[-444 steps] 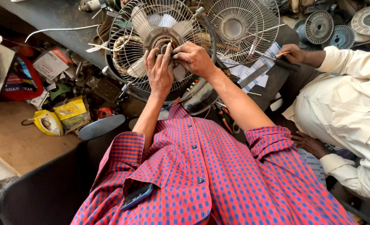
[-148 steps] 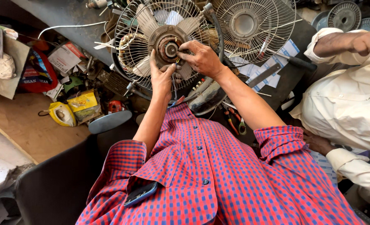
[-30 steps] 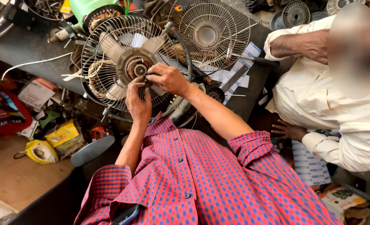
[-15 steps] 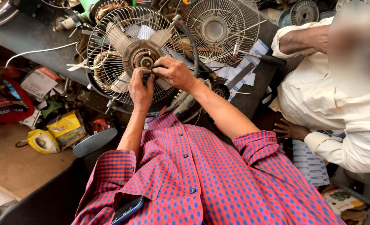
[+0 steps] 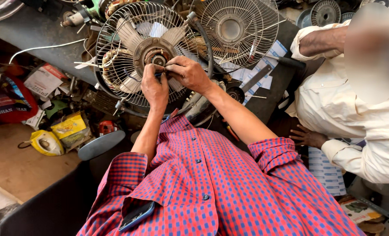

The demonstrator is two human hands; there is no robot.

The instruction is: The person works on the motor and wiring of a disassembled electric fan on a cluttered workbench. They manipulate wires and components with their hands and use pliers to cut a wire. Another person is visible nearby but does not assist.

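— At the far bench, what do both hands grip?
— Left hand and right hand pinch something small, mostly hidden, at the fan hub inside the wire guard; fingertips hidden

A fan repair workshop: bare fan cages and motor parts crowd the bench.

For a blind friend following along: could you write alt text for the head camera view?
Both hands, left hand and right hand, meet at the hub of a fan with a wire guard, pinching a small dark tool. A second fan guard stands behind; a person in white sits alongside.
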